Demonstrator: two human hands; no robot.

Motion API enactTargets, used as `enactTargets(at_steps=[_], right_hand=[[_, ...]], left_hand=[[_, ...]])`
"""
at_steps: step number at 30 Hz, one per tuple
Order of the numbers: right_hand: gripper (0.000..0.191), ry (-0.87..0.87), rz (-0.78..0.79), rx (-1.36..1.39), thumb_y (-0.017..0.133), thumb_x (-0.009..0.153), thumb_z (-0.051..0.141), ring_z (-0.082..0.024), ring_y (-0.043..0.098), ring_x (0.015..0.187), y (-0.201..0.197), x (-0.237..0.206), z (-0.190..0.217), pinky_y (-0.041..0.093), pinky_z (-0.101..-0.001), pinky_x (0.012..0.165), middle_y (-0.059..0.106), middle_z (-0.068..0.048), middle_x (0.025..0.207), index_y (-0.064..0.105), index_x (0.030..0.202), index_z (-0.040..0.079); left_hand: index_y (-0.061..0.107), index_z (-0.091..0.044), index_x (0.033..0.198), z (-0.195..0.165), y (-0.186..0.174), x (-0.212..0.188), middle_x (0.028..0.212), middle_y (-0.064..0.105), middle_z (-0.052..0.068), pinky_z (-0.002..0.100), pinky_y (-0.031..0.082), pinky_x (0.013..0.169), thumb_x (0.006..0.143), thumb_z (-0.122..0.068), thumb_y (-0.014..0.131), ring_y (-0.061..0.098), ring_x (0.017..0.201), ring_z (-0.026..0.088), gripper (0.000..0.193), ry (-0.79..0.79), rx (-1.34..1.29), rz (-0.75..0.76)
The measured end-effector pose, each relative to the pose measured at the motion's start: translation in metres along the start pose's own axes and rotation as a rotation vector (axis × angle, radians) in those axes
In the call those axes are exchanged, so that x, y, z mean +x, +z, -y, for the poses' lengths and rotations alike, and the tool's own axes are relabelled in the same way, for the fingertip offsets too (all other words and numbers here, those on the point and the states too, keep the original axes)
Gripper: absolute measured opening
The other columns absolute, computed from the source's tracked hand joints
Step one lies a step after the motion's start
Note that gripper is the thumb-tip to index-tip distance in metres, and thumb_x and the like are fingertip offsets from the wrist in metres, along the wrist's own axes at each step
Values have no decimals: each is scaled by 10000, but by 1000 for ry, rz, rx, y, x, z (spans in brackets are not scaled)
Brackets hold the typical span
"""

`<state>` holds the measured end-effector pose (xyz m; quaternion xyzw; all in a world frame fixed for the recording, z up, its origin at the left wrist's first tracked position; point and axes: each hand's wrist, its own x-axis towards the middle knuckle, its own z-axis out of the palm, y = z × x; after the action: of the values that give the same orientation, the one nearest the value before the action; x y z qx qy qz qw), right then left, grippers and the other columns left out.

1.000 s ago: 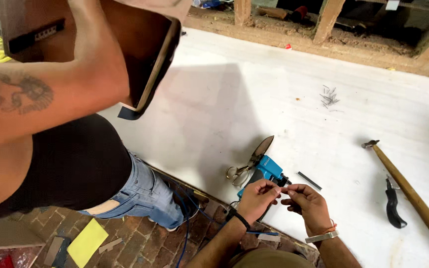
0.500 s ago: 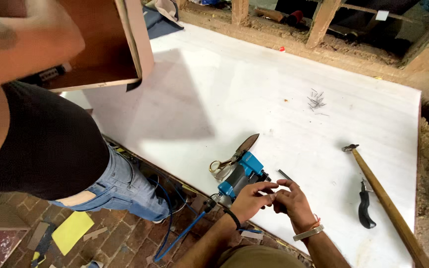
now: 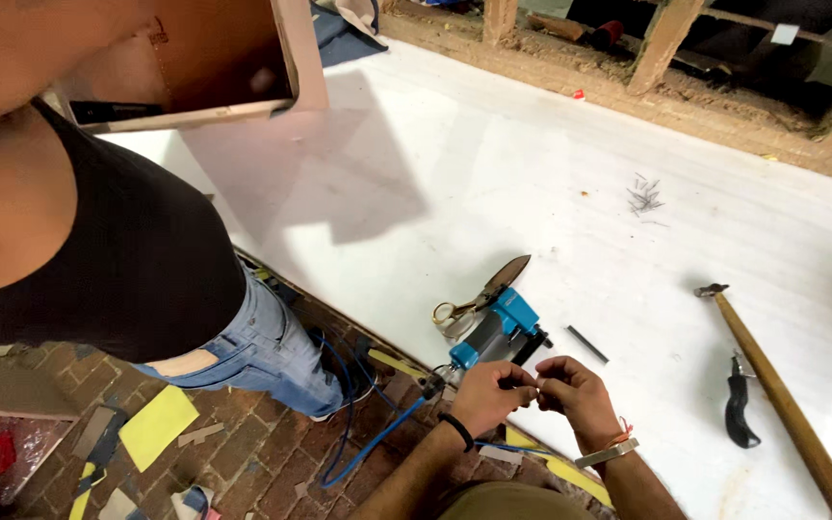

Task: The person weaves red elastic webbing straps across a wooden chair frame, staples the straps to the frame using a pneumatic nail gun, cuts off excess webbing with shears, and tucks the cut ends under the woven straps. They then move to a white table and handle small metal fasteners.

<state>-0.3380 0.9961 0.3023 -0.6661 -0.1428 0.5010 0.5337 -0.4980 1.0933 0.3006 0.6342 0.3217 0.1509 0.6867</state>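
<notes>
My left hand [image 3: 489, 393], with a black wristband, and my right hand [image 3: 578, 393], with a bracelet, meet at the near edge of a white board [image 3: 532, 173]. Their fingers are curled and the fingertips pinch together on a small item that I cannot make out. Just beyond them lies a blue air nailer [image 3: 499, 327] with a blue hose [image 3: 368, 445] hanging to the floor. Scissors [image 3: 483, 289] rest beside the nailer. A short dark strip of nails [image 3: 587, 344] lies to its right.
A person in a black top and jeans [image 3: 127, 270] stands close on my left, holding a wooden box [image 3: 214, 58] above the board. A long-handled hammer [image 3: 772, 395], black pliers [image 3: 739, 409] and a small heap of loose nails [image 3: 644, 195] lie on the board's right side. Below is a brick floor [image 3: 262, 462] with scraps.
My hands have drawn slightly back from the nailer and stay pinched together. The person on my left has swung the wooden box up and to the left.
</notes>
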Motion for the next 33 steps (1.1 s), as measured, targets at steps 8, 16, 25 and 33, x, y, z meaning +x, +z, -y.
enactTargets(at_steps=[8, 16, 25, 33], right_hand=[[205, 16, -67, 64, 669, 900, 72, -167, 657, 751, 29, -12, -30, 566, -324, 703, 716, -94, 903, 699, 1088, -4], [138, 97, -336, 252, 683, 913, 50, -118, 623, 716, 13, -78, -55, 540, -279, 662, 689, -44, 870, 682, 1049, 25], [109, 189, -598, 341, 670, 945, 89, -138, 607, 627, -19, -150, -95, 444, -283, 524, 642, -66, 774, 678, 1048, 55], [128, 9, -685, 487, 676, 907, 71, -128, 649, 680, -45, -198, -124, 547, -295, 633, 698, -43, 809, 675, 1031, 38]], left_hand=[[743, -5, 1049, 32, -29, -11, 888, 761, 43, 255, 572, 682, 899, -69, 754, 696, 787, 104, 164, 51, -14, -11], [745, -26, 1065, 64, -40, 2, 873, 750, 10, 272, 603, 689, 939, -102, 693, 731, 812, 123, 157, -162, -113, 76], [753, -68, 1094, 76, 33, 33, 938, 773, 107, 324, 588, 739, 878, -176, 749, 743, 823, 208, 242, 210, 397, 249], [749, -104, 1054, 114, 103, 118, 997, 722, 152, 474, 569, 768, 830, -198, 735, 696, 898, 359, 243, 531, 825, 160]])
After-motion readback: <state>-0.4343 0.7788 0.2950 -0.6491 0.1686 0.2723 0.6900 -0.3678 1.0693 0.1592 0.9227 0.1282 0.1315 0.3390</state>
